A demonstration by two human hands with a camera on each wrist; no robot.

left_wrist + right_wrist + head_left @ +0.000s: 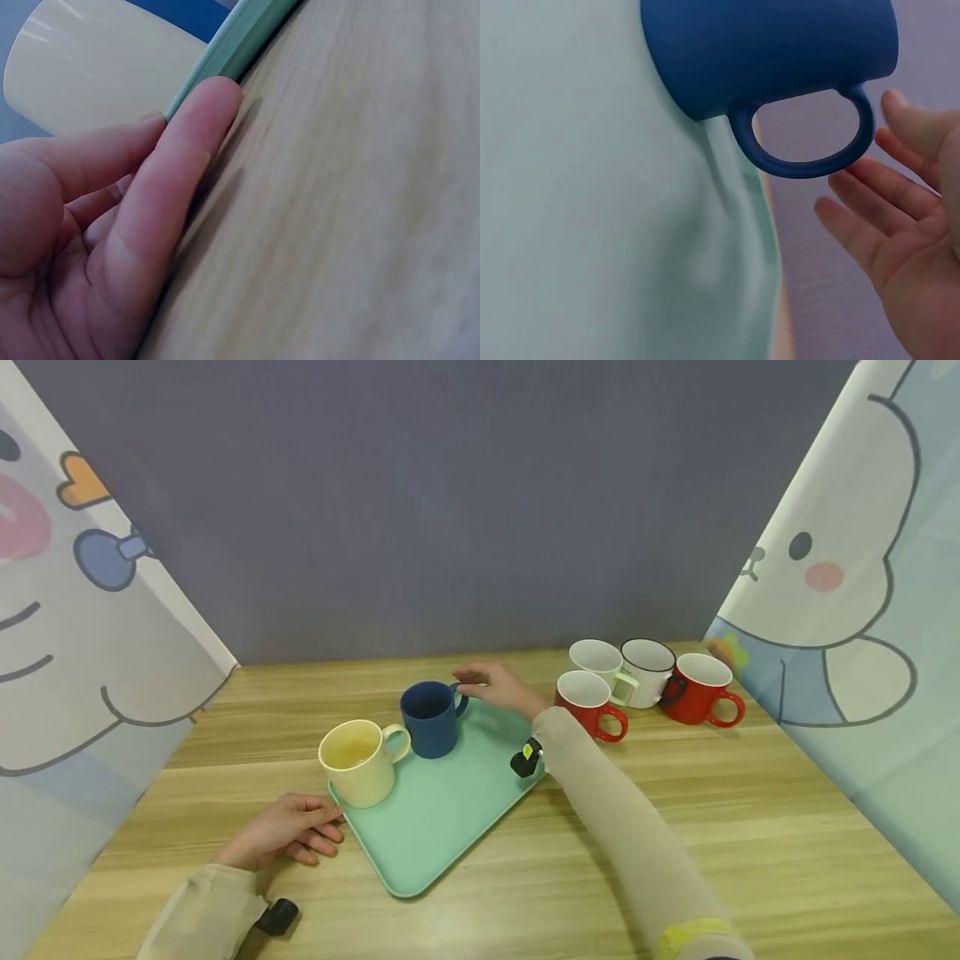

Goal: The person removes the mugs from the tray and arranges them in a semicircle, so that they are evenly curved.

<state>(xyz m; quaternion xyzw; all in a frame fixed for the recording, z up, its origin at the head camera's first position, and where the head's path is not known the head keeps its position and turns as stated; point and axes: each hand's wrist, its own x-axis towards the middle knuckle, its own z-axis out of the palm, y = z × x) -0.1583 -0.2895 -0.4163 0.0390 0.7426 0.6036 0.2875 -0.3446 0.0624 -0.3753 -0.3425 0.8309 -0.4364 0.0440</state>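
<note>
A green tray (450, 810) lies on the wooden table, carrying a cream mug (367, 777) at its left corner and a navy blue mug (433, 727) behind it. At the tray's left edge my left hand (288, 831) pinches the rim; in the left wrist view the thumb and a finger (187, 142) lie on either side of it. My right hand (498, 687) is beside the blue mug's handle, its fingers spread and loosely bent. Up close, the right wrist view has the fingertips (840, 214) near the handle (802, 166), not curled round it.
Several mugs are grouped at the back right: a red mug (581, 714) in front, a white mug with a pale green handle (596, 657), a black-rimmed white mug (648, 681) and another red mug (693, 697). A grey wall (450, 510) stands behind the table.
</note>
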